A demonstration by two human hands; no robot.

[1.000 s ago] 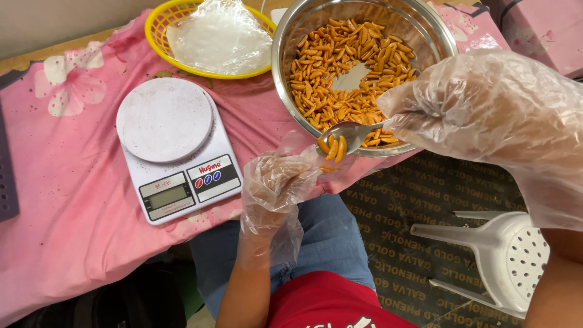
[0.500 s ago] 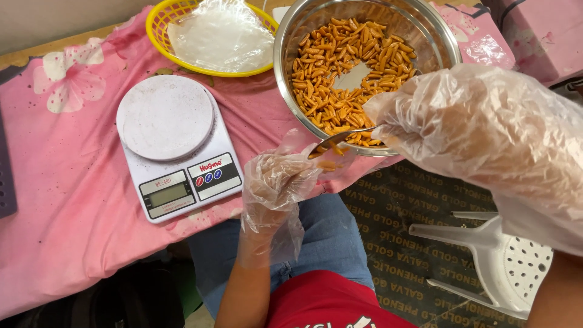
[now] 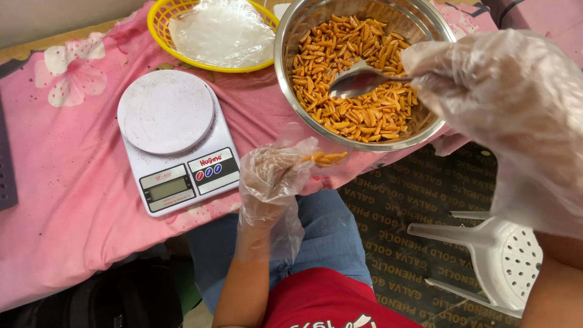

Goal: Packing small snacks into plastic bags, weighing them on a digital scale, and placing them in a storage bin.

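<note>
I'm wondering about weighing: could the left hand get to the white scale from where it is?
Probably yes. The left hand, holding a few orange snack sticks, sits just beside the scale, whose round plate is bare, with nothing between.

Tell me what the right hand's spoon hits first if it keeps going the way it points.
Most likely the orange snack sticks in the steel bowl: the spoon in the gloved right hand points left, its tip already among them. Beyond lies the bowl's far wall, though depth is unclear.

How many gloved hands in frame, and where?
2. The left hand is low centre by the table edge, holding a few orange snack sticks. The right hand is at right, holding a spoon over the steel bowl.
</note>
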